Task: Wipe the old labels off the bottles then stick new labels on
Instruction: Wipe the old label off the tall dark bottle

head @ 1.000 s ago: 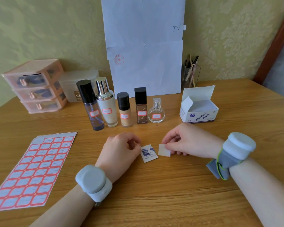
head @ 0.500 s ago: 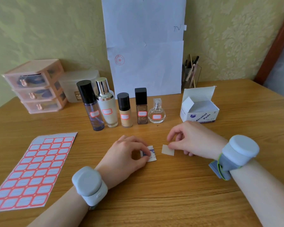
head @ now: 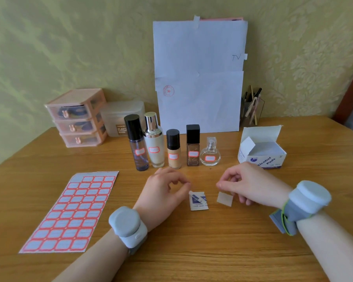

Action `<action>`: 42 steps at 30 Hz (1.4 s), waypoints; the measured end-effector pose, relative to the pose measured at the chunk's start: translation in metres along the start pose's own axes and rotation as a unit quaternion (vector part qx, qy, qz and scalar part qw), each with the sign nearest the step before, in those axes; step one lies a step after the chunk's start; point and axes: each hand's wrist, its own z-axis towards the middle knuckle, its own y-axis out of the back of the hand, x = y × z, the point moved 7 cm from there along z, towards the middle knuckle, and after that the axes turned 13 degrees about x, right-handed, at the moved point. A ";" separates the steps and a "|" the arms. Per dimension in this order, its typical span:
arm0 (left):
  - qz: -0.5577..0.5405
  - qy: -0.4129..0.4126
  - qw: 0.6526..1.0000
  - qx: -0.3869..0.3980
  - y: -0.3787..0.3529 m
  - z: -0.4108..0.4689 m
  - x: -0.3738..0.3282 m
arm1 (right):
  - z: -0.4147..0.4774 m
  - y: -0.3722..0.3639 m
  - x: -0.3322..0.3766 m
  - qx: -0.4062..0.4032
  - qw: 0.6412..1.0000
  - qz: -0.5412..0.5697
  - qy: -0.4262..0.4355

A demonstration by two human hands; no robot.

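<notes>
Loosely curled and empty, my left hand [head: 161,192] and right hand [head: 251,188] flank the torn blue-and-white paper sachet [head: 199,201] on the wooden counter [head: 192,251].

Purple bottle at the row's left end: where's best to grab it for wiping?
Probably round the tall black cap and shoulder, coming from its open left side. The purple bottle stands upright, the cream bottle crowds its right, and its label sits lower in front.
</notes>
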 end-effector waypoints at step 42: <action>-0.354 0.026 0.916 -0.189 0.047 -0.017 0.015 | 0.018 -0.015 0.058 -0.163 0.972 0.081 0.150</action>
